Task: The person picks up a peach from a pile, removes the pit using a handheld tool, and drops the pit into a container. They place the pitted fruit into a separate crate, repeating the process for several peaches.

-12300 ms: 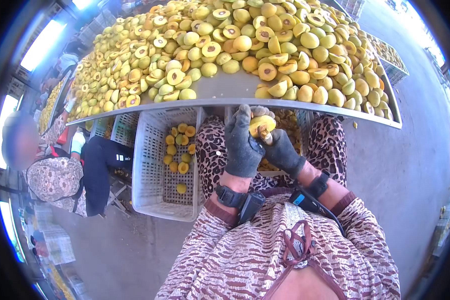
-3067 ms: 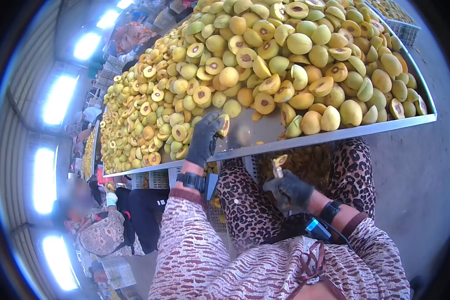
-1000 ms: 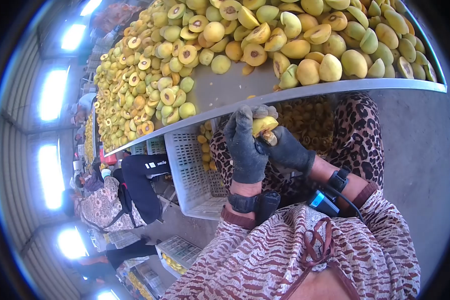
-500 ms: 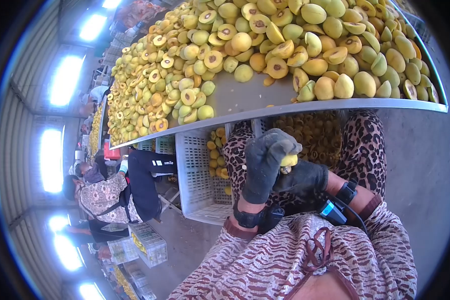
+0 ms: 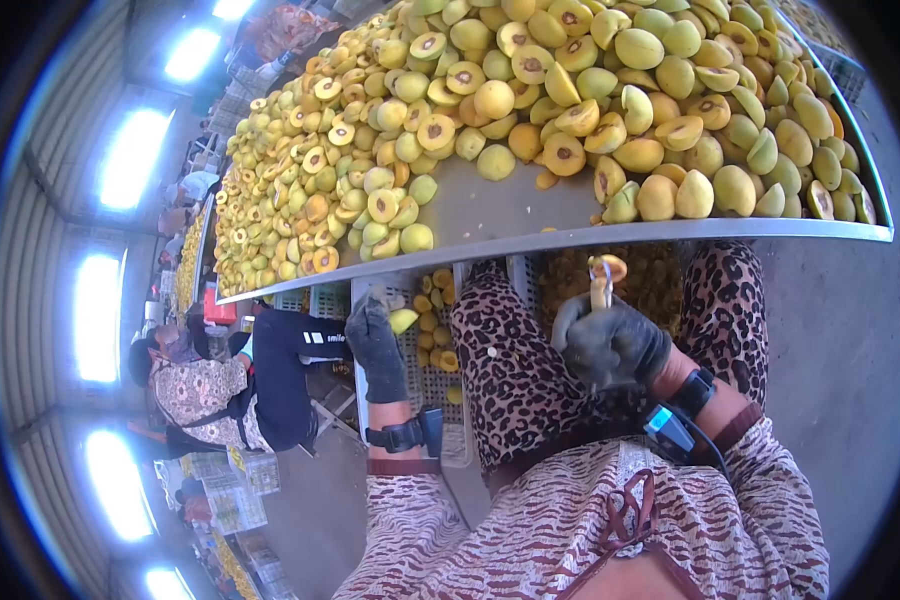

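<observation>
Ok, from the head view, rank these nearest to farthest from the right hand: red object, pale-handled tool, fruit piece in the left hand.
1. Pale-handled tool: gripped in the right hand, its tip standing up out of the fist.
2. Fruit piece: off to the left, in the left hand.
3. Red object: far left, beyond the left hand.

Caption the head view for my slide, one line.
At a table of cut fruit, the gloved left hand holds a fruit piece while the right hand grips a small tool.
</observation>
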Tool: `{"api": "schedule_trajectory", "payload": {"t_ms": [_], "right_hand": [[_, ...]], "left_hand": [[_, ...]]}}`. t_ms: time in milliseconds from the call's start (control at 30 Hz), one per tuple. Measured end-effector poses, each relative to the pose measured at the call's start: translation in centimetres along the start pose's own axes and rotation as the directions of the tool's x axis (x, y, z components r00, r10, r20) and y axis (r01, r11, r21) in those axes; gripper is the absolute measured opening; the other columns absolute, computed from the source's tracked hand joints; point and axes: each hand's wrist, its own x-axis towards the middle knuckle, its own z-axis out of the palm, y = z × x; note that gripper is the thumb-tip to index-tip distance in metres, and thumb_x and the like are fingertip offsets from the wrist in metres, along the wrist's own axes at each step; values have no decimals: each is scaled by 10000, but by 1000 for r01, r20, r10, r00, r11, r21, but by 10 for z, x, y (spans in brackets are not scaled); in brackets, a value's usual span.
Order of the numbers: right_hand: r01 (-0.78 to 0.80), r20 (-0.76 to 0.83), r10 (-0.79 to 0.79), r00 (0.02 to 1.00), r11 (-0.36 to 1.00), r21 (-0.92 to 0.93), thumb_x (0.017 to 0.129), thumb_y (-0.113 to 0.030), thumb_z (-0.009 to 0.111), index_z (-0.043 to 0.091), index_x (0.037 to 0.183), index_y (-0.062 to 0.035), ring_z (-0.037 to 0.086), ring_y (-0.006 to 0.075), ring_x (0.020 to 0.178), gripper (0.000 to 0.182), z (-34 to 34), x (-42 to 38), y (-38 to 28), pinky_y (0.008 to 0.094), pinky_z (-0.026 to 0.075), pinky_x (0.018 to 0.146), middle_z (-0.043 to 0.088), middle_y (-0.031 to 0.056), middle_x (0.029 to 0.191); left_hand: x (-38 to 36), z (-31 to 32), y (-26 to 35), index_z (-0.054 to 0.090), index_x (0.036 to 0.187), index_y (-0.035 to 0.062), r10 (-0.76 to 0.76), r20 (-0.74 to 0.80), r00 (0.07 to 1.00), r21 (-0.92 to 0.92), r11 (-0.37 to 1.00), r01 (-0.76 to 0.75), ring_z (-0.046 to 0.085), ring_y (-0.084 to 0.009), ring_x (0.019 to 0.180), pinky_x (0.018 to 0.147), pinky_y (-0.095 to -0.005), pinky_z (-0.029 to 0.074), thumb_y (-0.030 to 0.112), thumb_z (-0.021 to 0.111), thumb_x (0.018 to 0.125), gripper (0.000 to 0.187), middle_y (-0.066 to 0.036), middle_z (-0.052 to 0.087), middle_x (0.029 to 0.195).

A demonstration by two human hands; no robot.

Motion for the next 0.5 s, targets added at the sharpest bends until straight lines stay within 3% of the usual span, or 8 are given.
{"api": "schedule_trajectory", "payload": {"t_ms": [33,67,100,167,200,333,400,500], "right_hand": [[-275,29,314,949,779,563,916,-98,514,587,960,-12,495,149,443,121,-5,3,-14,311,445,479,486,-16,554],[-181,-101,382,919,633,753,886,-76,537,562,979,6,395,106,370,127,1,14,-18,287,380,396,416,-23,510],[-180,-102,380,919,636,751,886,-76,537,562,979,6,395,106,370,127,2,16,-16,287,380,396,416,-23,510],[-262,-217,449,867,780,569,896,-65,547,581,931,34,409,75,370,111,6,14,-2,225,344,357,452,-37,526],[-336,-251,448,858,859,386,879,-61,567,589,942,31,379,82,348,113,3,12,4,237,326,346,448,-32,526],[-310,-190,474,860,781,542,855,-46,604,607,968,19,408,75,380,130,-3,12,-17,231,318,361,436,-25,525],[-266,-226,451,863,787,557,854,-42,598,620,953,24,400,75,388,122,-5,10,-23,235,319,376,424,-21,523],[-239,-293,403,867,853,464,847,-57,613,629,909,25,433,77,404,104,-7,12,-25,232,334,381,469,-5,536]], "left_hand": [[22,-10,-9,694,984,-10,206,41,978,253,944,-210,667,-275,889,819,-390,531,320,518,997,374,-157,688,914],[35,-14,-16,704,1020,-18,385,123,914,477,785,-395,665,-287,955,872,-399,515,277,537,978,342,-159,700,946],[47,-6,-19,704,1020,-18,388,124,913,475,785,-398,665,-287,955,872,-399,515,277,537,978,342,-159,700,946],[86,25,-22,655,1169,-29,541,388,746,534,527,-661,634,-260,1046,955,-359,471,209,572,938,342,-146,702,1047],[97,49,-16,677,1129,-10,489,406,772,523,568,-635,608,-302,1099,981,-395,451,216,601,903,329,-167,686,1097],[140,140,-20,655,1187,23,409,613,676,470,499,-728,572,-313,1160,1009,-402,428,190,666,855,372,-162,637,1208],[153,166,-31,609,1252,71,287,804,521,399,388,-831,531,-337,1192,1027,-416,405,191,728,798,485,-151,569,1280],[149,172,-30,567,1280,105,158,795,585,529,291,-797,497,-334,1217,1037,-431,385,191,784,737,591,-141,533,1280]]}}
